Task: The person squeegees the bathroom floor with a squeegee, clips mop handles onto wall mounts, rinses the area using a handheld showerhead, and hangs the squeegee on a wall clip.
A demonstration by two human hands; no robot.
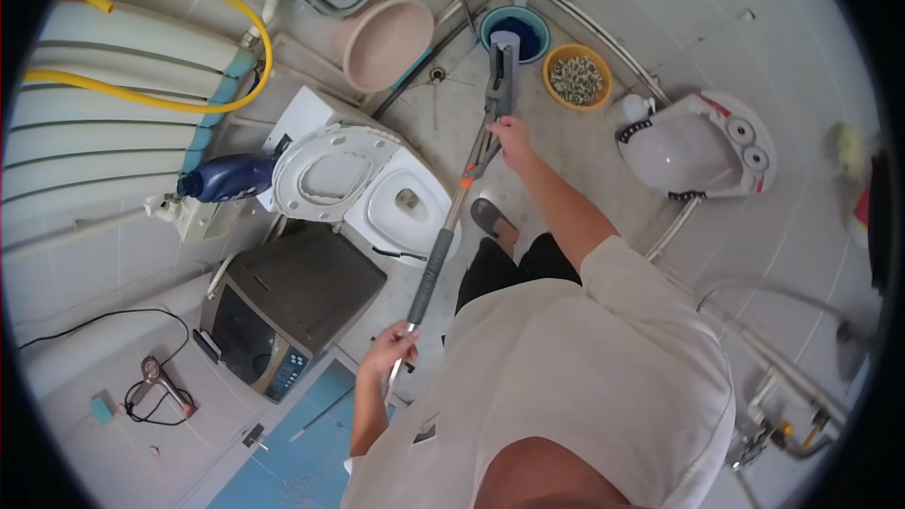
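A squeeze mop (436, 269) with a long metal pole and a dark grey grip runs diagonally across the view. My left hand (390, 351) is closed around the pole near its lower-left end, below the grey grip. Farther up, my right hand (512, 139) is closed at the lever by the pole, just below the mop's grey head. That head is over the near rim of a teal basin (534, 19) holding dark blue contents. Beside it, an orange-yellow basin (603, 85) holds many small pale pieces I cannot identify.
A toilet (415, 207) with its lid raised stands left of the pole, a blue bottle (231, 179) behind it. Nearer are a washing machine (306, 273) and a hair dryer (156, 377). A pink basin (388, 42) leans by the wall; a white baby bath seat (688, 151) is right.
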